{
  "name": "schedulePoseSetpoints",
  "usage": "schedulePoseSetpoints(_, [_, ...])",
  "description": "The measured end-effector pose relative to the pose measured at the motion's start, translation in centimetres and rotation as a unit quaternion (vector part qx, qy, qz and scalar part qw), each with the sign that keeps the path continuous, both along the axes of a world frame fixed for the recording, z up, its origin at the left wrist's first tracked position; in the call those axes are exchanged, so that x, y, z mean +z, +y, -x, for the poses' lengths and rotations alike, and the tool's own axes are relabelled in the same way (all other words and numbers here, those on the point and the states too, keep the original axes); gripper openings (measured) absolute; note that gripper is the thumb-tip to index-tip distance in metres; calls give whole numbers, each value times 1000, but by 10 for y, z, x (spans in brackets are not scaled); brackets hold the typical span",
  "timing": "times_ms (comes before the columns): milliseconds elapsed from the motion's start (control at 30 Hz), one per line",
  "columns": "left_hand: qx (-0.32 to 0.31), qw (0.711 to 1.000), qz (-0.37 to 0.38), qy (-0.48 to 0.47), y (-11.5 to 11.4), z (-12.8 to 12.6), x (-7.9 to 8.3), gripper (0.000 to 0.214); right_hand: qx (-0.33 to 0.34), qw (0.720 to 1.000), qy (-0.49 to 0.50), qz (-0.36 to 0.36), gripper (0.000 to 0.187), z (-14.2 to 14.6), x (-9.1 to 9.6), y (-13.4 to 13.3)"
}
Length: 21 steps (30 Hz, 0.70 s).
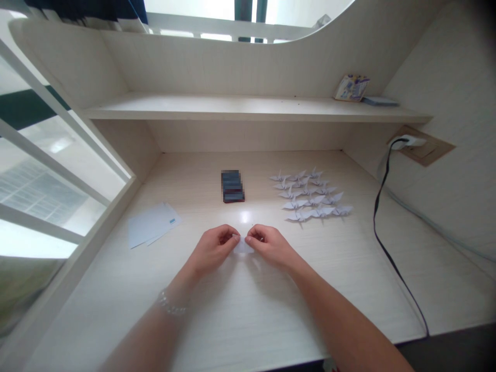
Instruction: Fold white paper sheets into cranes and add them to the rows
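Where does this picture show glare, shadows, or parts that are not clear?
Head view: glare on the pale wooden desk beyond the small white paper; head view: soft shadows below the bare left hand and bare right hand; head view: the dark rectangular object pixelated.

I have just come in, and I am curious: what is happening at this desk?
The person's left hand and right hand hold a small white paper between them, low over the desk; its exact folds are too small to tell. To the right stand rows of white paper cranes. Flat white sheets lie to the left, untouched.
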<state>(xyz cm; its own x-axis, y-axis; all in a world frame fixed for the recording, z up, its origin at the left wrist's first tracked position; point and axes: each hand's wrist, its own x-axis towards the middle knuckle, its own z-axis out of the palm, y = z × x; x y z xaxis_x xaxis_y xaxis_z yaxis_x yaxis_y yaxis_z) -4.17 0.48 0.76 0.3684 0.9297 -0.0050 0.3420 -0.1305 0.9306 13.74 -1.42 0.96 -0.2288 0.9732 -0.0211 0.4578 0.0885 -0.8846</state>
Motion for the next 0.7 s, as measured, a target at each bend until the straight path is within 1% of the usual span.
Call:
schedulePoseSetpoints(100, [-47, 997, -29, 63, -2, 2, 5, 19, 32, 999, -25, -2, 14, -2, 2, -1])
schedulePoseSetpoints(200, [-72, 994, -36, 79, -2, 4, 7, 19, 51, 998, -28, 4, 13, -3, 5, -1])
schedulePoseSetpoints(300, [-82, 992, -33, 87, 0, 10, 7, 19, 58, 998, -23, 15, 12, -7, 8, -1])
schedulePoseSetpoints(367, [-77, 992, -33, 91, 4, 16, 7, 17, 56, 998, -22, 16, 12, -11, 9, 0])
schedulePoseSetpoints(433, [-51, 994, -36, 86, 8, 21, 7, 15, 48, 999, -19, 12, 12, -14, 9, 2])
schedulePoseSetpoints(500, [-13, 998, -31, 58, 10, 22, 7, 15, 34, 999, -13, 7, 12, -14, 7, 3])
schedulePoseSetpoints(567, [6, 1000, -13, 13, 9, 18, 6, 18, 20, 1000, -5, 3, 13, -12, 5, 3])
schedulePoseSetpoints(633, [-10, 1000, 8, -15, 5, 10, 5, 25, 16, 1000, 2, 1, 13, -8, 4, 2])
schedulePoseSetpoints(700, [-18, 1000, 5, 2, 1, 3, 4, 25, 15, 1000, 4, -3, 14, -4, 4, 0])
